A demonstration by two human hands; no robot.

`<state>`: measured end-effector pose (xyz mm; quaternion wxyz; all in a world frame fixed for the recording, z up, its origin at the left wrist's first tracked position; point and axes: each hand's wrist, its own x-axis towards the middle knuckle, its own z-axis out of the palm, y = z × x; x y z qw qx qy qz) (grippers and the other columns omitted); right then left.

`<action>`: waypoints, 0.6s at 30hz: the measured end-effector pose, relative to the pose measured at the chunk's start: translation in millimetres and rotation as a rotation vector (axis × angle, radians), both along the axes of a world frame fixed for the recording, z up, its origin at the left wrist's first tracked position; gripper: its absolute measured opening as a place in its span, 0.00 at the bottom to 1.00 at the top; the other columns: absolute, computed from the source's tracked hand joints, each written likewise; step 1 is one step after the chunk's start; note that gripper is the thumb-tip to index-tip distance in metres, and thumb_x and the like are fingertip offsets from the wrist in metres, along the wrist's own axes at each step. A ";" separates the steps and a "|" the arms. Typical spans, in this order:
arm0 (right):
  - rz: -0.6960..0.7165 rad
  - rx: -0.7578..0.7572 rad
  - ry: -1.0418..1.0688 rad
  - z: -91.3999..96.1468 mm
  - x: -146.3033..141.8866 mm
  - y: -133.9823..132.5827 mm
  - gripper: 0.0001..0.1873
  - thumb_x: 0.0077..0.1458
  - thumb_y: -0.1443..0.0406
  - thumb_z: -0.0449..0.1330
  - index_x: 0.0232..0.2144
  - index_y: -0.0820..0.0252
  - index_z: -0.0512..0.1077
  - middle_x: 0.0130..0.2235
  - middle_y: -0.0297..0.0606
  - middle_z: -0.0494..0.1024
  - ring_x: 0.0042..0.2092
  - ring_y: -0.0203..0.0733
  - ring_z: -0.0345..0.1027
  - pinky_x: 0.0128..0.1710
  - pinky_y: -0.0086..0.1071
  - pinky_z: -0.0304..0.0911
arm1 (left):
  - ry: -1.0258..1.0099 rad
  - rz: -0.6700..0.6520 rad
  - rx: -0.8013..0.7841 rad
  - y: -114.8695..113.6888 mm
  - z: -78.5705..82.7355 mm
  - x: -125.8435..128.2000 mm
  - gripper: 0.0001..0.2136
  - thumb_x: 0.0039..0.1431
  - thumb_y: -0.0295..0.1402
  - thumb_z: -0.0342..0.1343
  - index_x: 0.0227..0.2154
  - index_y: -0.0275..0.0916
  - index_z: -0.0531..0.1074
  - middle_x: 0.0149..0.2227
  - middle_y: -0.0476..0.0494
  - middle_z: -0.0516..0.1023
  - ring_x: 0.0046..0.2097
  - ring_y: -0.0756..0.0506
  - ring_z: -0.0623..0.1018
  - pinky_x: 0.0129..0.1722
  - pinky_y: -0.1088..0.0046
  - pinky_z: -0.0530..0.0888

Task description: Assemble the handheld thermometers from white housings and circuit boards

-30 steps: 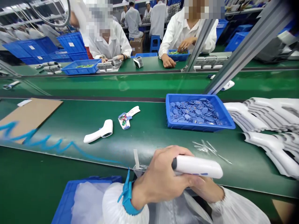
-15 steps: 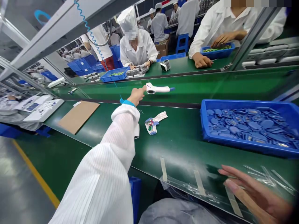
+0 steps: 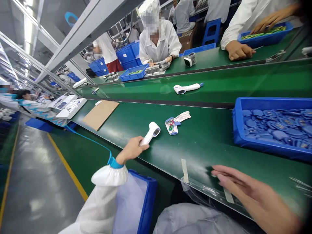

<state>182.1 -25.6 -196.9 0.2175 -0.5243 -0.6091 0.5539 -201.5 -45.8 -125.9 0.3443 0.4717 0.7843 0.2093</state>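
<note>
My left hand (image 3: 133,149) is closed around the handle of a white forehead thermometer (image 3: 152,131) at the table's front edge. Its head, with a small dark screen, points up and right. Just right of it lies an opened thermometer half (image 3: 172,126) showing wires and a green board. A second whole thermometer (image 3: 186,88) with a blue tip rests on the green belt (image 3: 219,81). Low on the right, my right hand (image 3: 246,188) hovers by the table edge with nothing visible in it, fingers stretched out and thumb a little apart.
A blue bin (image 3: 235,130) full of blue plastic parts stands on the right of the table (image 3: 207,133). Brown cardboard (image 3: 101,113) lies on the left. Below the edge is a lined blue crate (image 3: 148,201). Co-workers in white sit across the belt.
My left hand has drawn back from the thermometer on the belt and taken hold of another one at the front edge. The view has swung left; my right hand stays low and open.
</note>
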 end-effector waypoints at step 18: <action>0.412 0.133 -0.069 94.2 30.7 22.2 0.17 0.67 0.55 0.52 0.37 0.58 0.76 0.34 0.31 0.77 0.34 0.35 0.65 0.36 0.27 0.60 | 0.310 -0.823 0.601 5.4 -20.1 211.8 0.11 0.62 0.23 0.50 0.45 0.38 0.73 0.40 0.39 0.79 0.44 0.36 0.76 0.46 0.52 0.73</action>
